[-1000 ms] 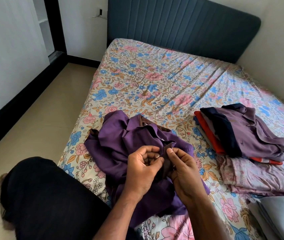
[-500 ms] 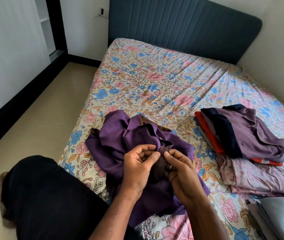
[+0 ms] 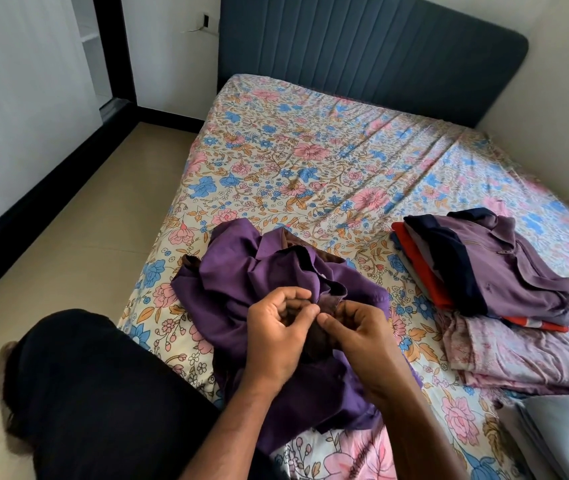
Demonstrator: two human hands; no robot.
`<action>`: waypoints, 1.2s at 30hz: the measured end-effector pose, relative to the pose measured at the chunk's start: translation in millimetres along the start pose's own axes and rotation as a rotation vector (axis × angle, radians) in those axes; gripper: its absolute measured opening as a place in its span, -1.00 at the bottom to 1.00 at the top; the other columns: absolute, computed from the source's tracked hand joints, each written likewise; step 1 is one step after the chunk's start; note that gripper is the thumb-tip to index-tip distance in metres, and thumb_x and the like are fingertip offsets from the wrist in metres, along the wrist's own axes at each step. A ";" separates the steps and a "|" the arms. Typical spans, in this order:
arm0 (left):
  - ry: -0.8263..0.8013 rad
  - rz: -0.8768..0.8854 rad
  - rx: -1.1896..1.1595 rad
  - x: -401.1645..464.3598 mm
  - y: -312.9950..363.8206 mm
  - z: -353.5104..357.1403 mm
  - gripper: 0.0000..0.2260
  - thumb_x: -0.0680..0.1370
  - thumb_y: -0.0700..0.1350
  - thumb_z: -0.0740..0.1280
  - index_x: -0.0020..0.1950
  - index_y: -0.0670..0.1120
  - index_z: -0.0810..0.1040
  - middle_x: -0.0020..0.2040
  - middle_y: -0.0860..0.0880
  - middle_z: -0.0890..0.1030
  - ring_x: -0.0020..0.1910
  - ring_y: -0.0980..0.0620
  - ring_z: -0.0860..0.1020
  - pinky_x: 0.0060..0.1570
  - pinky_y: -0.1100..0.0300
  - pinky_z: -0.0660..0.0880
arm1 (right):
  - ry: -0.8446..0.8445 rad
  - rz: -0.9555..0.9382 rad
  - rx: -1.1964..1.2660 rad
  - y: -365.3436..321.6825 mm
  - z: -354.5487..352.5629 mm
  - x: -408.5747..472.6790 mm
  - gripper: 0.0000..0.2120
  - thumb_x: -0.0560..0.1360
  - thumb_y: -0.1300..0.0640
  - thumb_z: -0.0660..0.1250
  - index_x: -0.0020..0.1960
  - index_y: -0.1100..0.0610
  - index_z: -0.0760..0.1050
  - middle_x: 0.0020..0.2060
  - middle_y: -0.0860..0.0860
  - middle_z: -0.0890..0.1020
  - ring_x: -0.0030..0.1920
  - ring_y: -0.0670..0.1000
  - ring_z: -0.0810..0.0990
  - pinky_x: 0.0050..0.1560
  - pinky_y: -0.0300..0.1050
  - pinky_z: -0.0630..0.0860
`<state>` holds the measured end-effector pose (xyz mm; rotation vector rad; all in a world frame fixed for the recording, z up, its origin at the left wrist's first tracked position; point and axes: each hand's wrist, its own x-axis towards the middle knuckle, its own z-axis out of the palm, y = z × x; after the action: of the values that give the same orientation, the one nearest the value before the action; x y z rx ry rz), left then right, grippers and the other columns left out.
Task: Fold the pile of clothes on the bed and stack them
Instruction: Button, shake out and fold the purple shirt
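Hands pinching purple shirt [image 3: 241,282] placket, left hand [image 3: 276,334], right hand [image 3: 362,337]; folded stack [image 3: 483,268] nearby on bed [image 3: 293,161]

Two bare forearms reach forward from the bottom of the view and angle toward each other, so the hands meet near the middle. The left hand [image 3: 276,336] shows its back to the camera, fingers curled inward, thumb tip pressed toward the fingertips in a pinching grip on a fold of purple shirt [image 3: 241,289]. The right hand [image 3: 362,336] sits just beside it, fingers also curled, thumb extended toward the left hand, pinching the same fold. The fingertips of both hands nearly touch. A bent leg in dark trousers [image 3: 103,393] fills the lower left.
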<state>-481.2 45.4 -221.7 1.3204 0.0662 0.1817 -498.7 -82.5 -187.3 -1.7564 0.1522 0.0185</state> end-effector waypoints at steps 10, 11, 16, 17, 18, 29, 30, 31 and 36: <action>-0.088 -0.094 -0.118 -2.5 4.8 0.2 -0.84 0.47 -0.37 0.48 -0.07 -0.12 0.68 -0.20 -0.07 0.71 -0.20 0.08 0.65 -0.13 0.28 0.56 | -0.062 0.104 0.506 -10.9 -2.9 -4.7 -0.78 0.55 0.25 0.32 0.11 0.40 0.56 -0.04 0.33 0.67 -0.07 0.16 0.69 -0.07 -0.04 0.67; -0.083 -0.086 -0.133 -3.8 5.6 -0.6 -0.85 0.48 -0.36 0.48 -0.06 -0.12 0.68 -0.19 -0.09 0.71 -0.19 0.07 0.65 -0.13 0.27 0.56 | -0.058 0.101 0.498 -9.7 -1.6 -5.3 -0.74 0.54 0.22 0.34 0.11 0.40 0.56 -0.01 0.39 0.65 -0.04 0.20 0.67 -0.04 -0.01 0.67; -0.120 -0.102 -0.170 -5.9 8.6 0.2 -0.81 0.43 -0.31 0.54 0.01 -0.16 0.68 -0.16 -0.11 0.72 -0.17 0.04 0.68 -0.12 0.27 0.58 | -0.007 0.041 0.388 -6.5 2.8 -8.0 -0.82 0.51 0.15 0.37 -0.03 0.24 0.68 -0.04 0.42 0.65 -0.08 0.26 0.65 -0.13 0.01 0.66; -0.116 -0.105 -0.159 -5.6 7.5 0.1 -0.80 0.42 -0.32 0.54 0.00 -0.15 0.68 -0.16 -0.11 0.72 -0.17 0.04 0.67 -0.12 0.26 0.58 | 0.006 0.032 0.371 -6.0 3.0 -7.9 -0.83 0.51 0.13 0.39 -0.06 0.22 0.70 -0.05 0.38 0.67 -0.08 0.25 0.66 -0.10 0.05 0.66; -0.110 -0.108 -0.152 -4.7 6.4 0.4 -0.80 0.42 -0.33 0.54 -0.01 -0.14 0.68 -0.16 -0.11 0.72 -0.17 0.04 0.67 -0.12 0.25 0.58 | 0.016 0.023 0.359 -6.1 3.1 -8.3 -0.81 0.52 0.10 0.42 -0.06 0.22 0.70 -0.05 0.39 0.67 -0.07 0.27 0.66 -0.03 0.15 0.64; -0.162 -0.140 -0.177 -6.4 7.6 0.6 -0.79 0.42 -0.39 0.52 0.00 -0.17 0.69 -0.14 -0.13 0.73 -0.15 0.03 0.68 -0.11 0.26 0.58 | 0.108 0.065 0.497 -6.7 4.4 -7.0 -0.82 0.47 0.13 0.37 -0.03 0.23 0.62 -0.16 0.19 0.71 -0.19 0.08 0.70 -0.23 -0.07 0.65; -0.160 -0.152 -0.193 -6.3 7.7 0.3 -0.79 0.42 -0.39 0.52 -0.01 -0.18 0.69 -0.14 -0.14 0.73 -0.14 0.02 0.68 -0.11 0.26 0.58 | 0.106 0.075 0.522 -7.0 4.2 -6.7 -0.83 0.48 0.14 0.36 -0.04 0.23 0.62 -0.18 0.18 0.70 -0.22 0.06 0.70 -0.25 -0.08 0.64; -0.155 -0.164 -0.209 -6.2 7.5 -0.1 -0.81 0.42 -0.38 0.51 -0.02 -0.18 0.70 -0.14 -0.15 0.73 -0.14 0.00 0.68 -0.11 0.25 0.58 | 0.098 0.080 0.539 -7.3 4.1 -7.1 -0.84 0.50 0.16 0.35 -0.05 0.24 0.62 -0.20 0.18 0.70 -0.24 0.06 0.69 -0.26 -0.09 0.64; -0.114 -0.186 -0.237 -4.9 7.6 -0.4 -0.86 0.44 -0.37 0.50 -0.05 -0.19 0.71 -0.15 -0.20 0.72 -0.16 -0.02 0.67 -0.15 0.25 0.57 | 0.074 0.076 0.509 -6.8 3.8 -10.5 -0.82 0.55 0.17 0.34 -0.03 0.29 0.62 -0.18 0.25 0.71 -0.23 0.11 0.71 -0.25 -0.06 0.67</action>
<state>-486.9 46.7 -214.6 1.0794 0.0685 -0.0436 -508.0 -76.6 -180.4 -1.2432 0.2541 -0.0278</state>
